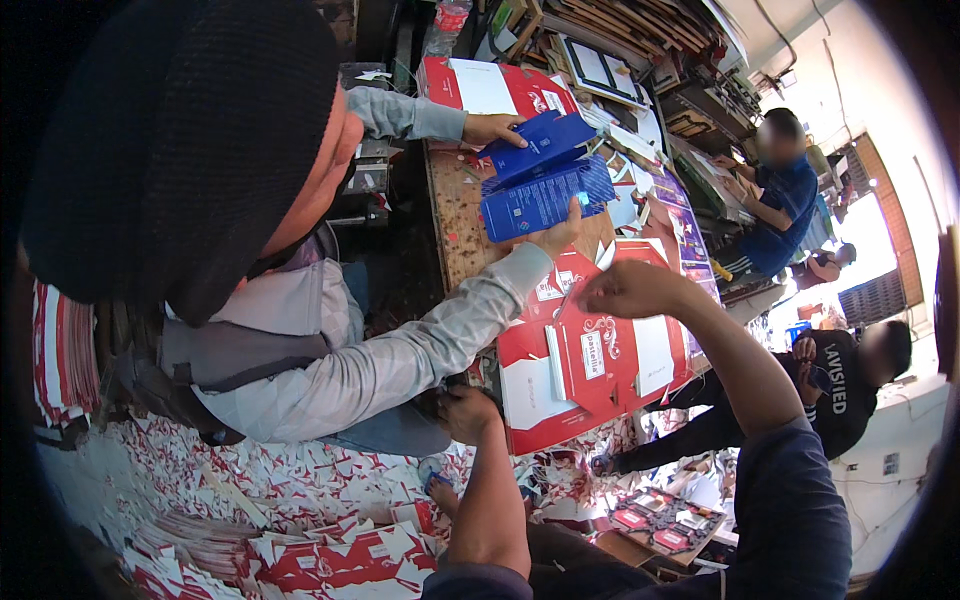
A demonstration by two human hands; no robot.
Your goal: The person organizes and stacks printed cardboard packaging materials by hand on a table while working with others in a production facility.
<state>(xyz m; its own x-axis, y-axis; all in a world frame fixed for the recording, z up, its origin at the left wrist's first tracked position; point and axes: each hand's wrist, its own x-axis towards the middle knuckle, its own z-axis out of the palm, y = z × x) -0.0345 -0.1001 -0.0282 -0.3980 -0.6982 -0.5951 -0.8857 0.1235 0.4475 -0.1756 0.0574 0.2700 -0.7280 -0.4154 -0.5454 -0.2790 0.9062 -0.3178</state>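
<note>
We hold a flat red-and-white printed carton blank (pixel 590 365) between our two hands, tilted up over the edge of the worn wooden tabletop (pixel 455 215). Our left hand (pixel 468 412) is closed on the blank's lower left corner, and our right hand (pixel 628 288) pinches its upper edge with the fingers curled down over it. The blank looks like thin die-cut card: light, stiff enough across its panels to stand up when held by two edges, yet ready to bend along its creases and flaps. We judge the glossy print to be a little slippery, so a pinch at opposite corners or along a fold line seems the surest hold; the loose flaps would crumple or tear if gripped hard. Beside us a person in a grey sleeve and dark knit cap holds a blue carton (pixel 545 180) with both hands over the tabletop, and another red-and-white blank (pixel 490 88) lies further along. The floor below is littered with red-and-white offcuts (pixel 300 480), with stacks of more blanks (pixel 330 555) at the lower edge. Two other people work well apart on the right.
</note>
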